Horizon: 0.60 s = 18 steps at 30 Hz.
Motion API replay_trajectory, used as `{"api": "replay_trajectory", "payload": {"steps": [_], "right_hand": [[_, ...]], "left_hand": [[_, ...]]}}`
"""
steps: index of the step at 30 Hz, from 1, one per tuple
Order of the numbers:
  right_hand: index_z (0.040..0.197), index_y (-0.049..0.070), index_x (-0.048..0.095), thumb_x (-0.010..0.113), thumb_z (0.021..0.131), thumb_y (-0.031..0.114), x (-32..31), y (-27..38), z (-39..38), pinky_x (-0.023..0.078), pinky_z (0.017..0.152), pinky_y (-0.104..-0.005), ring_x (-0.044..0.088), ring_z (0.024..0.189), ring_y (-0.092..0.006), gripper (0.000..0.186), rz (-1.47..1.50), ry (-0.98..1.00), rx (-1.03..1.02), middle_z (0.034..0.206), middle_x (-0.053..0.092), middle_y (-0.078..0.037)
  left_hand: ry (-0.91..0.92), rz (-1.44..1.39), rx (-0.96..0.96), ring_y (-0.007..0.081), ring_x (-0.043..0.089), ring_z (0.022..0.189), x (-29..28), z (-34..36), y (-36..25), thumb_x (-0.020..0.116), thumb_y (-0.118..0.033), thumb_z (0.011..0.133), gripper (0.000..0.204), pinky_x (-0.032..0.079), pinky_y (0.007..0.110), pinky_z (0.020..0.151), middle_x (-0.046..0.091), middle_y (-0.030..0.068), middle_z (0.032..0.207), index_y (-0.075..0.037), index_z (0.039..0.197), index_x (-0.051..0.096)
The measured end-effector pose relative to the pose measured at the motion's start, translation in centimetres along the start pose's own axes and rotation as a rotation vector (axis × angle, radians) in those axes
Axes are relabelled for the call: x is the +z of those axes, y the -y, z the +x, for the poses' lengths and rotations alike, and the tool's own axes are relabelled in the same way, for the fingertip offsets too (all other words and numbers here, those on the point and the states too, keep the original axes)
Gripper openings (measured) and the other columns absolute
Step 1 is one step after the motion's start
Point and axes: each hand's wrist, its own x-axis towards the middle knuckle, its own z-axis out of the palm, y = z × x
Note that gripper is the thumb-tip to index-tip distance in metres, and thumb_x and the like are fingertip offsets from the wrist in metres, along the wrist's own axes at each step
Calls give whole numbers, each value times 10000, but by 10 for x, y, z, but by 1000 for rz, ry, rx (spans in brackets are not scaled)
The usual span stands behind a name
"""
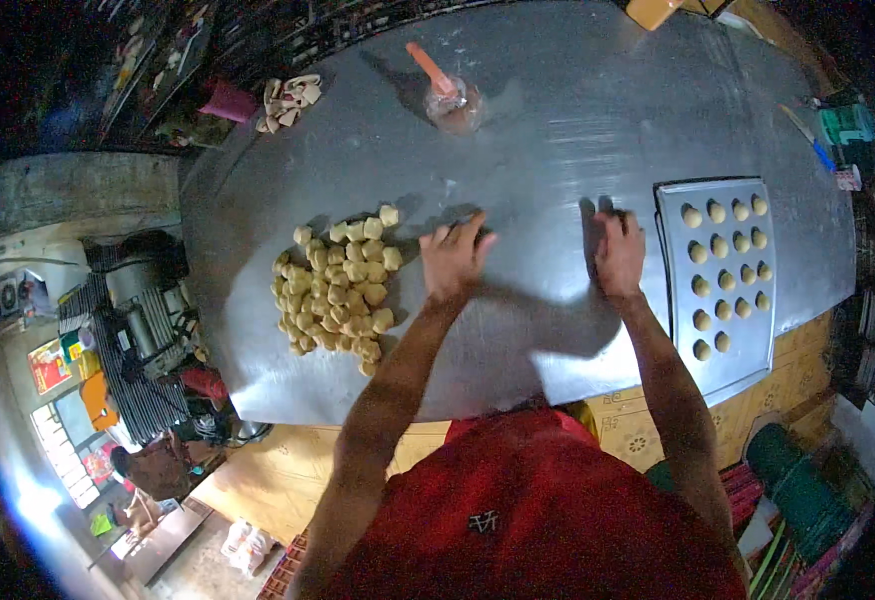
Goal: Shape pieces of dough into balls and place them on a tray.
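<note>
Spreading my left hand (455, 262) unclenched near the dough lumps (338, 285) toward the tabletop (538, 150)'s left edge, I cannot tell whether my right hand (620, 255) grips anything. Dough balls (727, 281) sit on the tray (743, 357) toward the right edge.

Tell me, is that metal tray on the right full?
Partly full: round dough balls line most of the tray, but its near end shows bare metal.

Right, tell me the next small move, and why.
Probably reach the left hand to the dough pieces and take one: the pile is close by, no dough shows in that hand, and the tray beside the right hand has bare space below its dough balls.
</note>
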Motion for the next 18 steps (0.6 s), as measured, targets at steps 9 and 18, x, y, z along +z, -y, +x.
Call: {"api": "replay_trajectory", "payload": {"steps": [9,18], "right_hand": [[1167,65,660,667,862,8,-14,30,8,494,797,-487,624,984,-436,310,349,-2,81,1073,633,-222],[1074,117,714,646,841,37,34,10,10,439,875,-540,599,1003,-417,255,217,-170,-6,1055,666,-172]], "left_hand": [[118,-186,12,299,687,997,-9,24,3,742,-395,978,375,451,488,908,773,78,977,-155,1265,744],[-152,-350,-22,316,689,837,37,44,-34,768,-328,975,283,487,488,886,762,105,925,-95,1135,766]]}}
